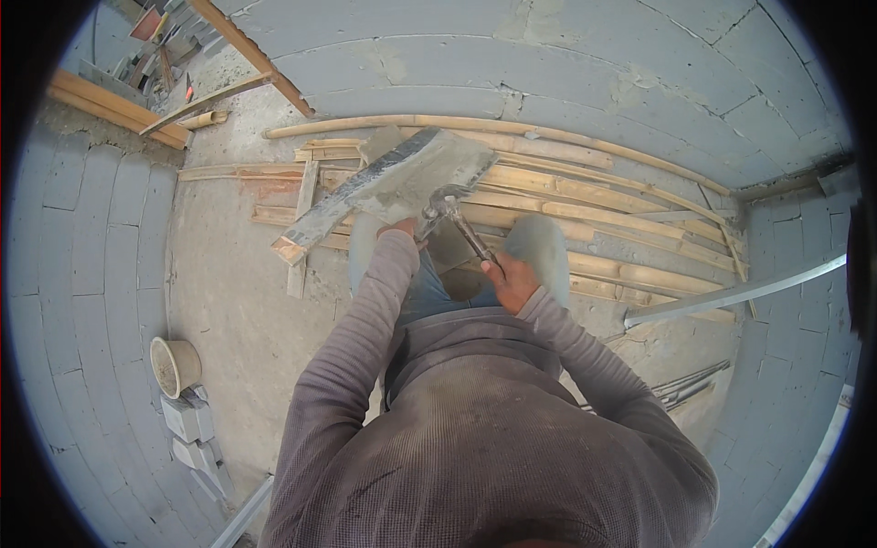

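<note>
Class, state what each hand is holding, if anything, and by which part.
The right hand holds a hammer by its handle. The left hand is at the near edge of the board; its grip cannot be made out.

A big gray block wall (566, 68) stands at the far side, with pale smears on it. The left wall (82, 274) and right wall (790, 352) are gray blocks too. The floor (237, 292) looks dusty. Soft light fills the room.
</note>
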Tool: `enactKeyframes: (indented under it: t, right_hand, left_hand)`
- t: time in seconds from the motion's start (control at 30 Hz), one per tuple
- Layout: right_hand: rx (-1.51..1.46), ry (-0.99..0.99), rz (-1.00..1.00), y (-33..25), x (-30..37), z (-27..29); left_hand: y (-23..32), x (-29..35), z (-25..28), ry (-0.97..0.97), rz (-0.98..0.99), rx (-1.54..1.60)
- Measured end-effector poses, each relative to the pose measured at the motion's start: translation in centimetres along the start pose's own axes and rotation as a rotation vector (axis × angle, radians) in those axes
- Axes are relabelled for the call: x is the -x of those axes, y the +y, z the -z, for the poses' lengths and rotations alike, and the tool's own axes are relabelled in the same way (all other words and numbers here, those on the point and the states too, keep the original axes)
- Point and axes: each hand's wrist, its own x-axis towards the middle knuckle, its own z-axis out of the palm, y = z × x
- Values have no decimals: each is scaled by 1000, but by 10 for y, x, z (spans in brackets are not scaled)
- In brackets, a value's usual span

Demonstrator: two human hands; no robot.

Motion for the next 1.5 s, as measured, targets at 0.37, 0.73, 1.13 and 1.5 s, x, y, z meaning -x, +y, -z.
enactKeyframes:
  t: [0.37, 0.73, 1.13, 1.5]
  right_hand:
    - [-148, 83, -8, -58, -13, 40]
    - [-36, 13, -120, -68, -17, 46]
    - [71, -40, 73, -68, -20, 43]
    - [175, -141, -28, 11, -30, 30]
  left_hand:
    - [-15, -17, 1, 19, -81, -31]
    - [-10, -17, -5, 56, -57, -31]
    - [-21, -31, 7, 27, -28, 13]
    - [-16, -28, -8, 71, -8, -61]
